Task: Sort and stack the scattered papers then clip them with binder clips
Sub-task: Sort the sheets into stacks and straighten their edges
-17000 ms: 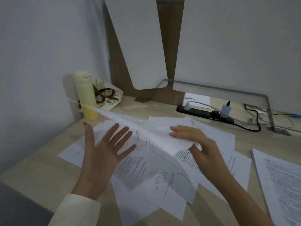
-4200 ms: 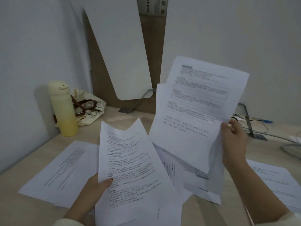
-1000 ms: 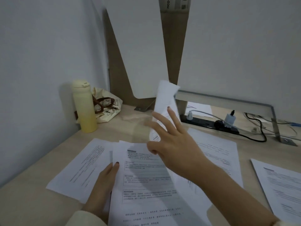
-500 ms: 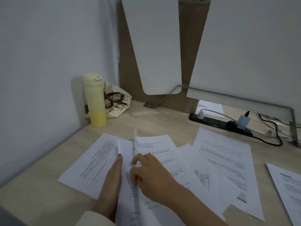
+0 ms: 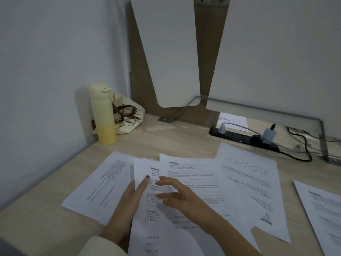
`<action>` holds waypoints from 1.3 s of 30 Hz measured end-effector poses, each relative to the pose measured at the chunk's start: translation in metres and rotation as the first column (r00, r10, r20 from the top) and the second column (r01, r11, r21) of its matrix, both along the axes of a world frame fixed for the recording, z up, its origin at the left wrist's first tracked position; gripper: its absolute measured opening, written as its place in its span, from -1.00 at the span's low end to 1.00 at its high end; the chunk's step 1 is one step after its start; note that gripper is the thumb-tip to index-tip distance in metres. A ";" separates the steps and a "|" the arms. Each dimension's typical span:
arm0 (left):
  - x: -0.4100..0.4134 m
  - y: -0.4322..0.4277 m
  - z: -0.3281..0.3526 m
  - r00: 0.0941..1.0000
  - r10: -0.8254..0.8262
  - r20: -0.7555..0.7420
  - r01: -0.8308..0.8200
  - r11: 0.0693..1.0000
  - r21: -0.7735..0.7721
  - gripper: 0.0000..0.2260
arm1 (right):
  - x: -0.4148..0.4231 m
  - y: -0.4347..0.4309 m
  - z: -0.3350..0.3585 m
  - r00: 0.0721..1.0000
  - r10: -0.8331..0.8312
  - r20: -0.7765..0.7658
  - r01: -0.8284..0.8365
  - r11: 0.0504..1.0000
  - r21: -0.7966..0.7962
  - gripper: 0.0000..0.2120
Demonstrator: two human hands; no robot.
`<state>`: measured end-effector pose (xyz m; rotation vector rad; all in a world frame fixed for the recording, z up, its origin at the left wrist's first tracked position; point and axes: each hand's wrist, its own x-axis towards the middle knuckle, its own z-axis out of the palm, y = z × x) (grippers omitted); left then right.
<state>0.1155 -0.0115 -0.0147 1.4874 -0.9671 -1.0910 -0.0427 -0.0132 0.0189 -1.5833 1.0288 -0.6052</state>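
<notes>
Several printed white sheets lie on the wooden desk (image 5: 166, 137). One sheet (image 5: 99, 185) lies apart at the left. A middle pile (image 5: 195, 172) of overlapping sheets lies in front of me, with more sheets (image 5: 249, 182) fanned to its right. My left hand (image 5: 129, 198) holds the pile's left edge, with the thumb on top of a lower sheet (image 5: 144, 169). My right hand (image 5: 177, 193) rests on the top sheet with its fingers spread and grips nothing. No binder clips are in view.
Another paper stack (image 5: 324, 207) lies at the right edge. A yellow bottle (image 5: 103, 115) and a cloth bag (image 5: 129, 117) stand at the back left by the wall. A black power strip (image 5: 239, 137) with plugs and cables runs along the back right, under a metal frame (image 5: 321, 137).
The sheet that my right hand held on edge half a second ago now lies flat on the middle pile. My right hand has spread over it. My left hand stays at the pile's left edge.
</notes>
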 end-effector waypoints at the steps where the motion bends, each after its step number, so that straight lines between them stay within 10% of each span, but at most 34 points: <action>1: -0.001 0.001 0.002 1.000 -0.015 -0.009 0.015 1.000 0.008 -0.70 | -0.001 0.002 -0.001 1.000 -0.027 0.004 0.027 0.999 0.021 -0.68; 13: -0.003 0.011 0.005 0.918 -0.217 -0.332 0.265 0.958 0.107 -0.69 | -0.103 -0.003 -0.019 0.654 -0.584 -0.480 0.527 0.808 -0.263 -0.56; 21: -0.061 0.022 0.014 0.918 -0.315 -0.241 0.336 0.941 0.049 -0.63 | -0.108 0.013 -0.034 0.726 -0.490 -0.482 0.401 0.872 -0.282 -0.54; 29: -0.065 0.033 0.094 0.929 -0.343 -0.141 0.310 0.927 -0.213 -0.81 | -0.138 0.028 0.027 0.830 -0.550 0.097 0.543 0.835 0.085 -0.38; 33: -0.056 0.042 0.139 0.914 -0.362 -0.183 0.266 0.875 -0.405 -0.74 | -0.142 0.037 0.075 0.856 -0.372 0.359 0.394 0.919 0.014 -0.72; 39: -0.048 0.044 0.134 0.907 -0.359 -0.220 0.218 0.848 -0.483 -0.61 | -0.141 0.040 0.089 0.845 -0.295 0.446 0.340 0.940 -0.020 -0.73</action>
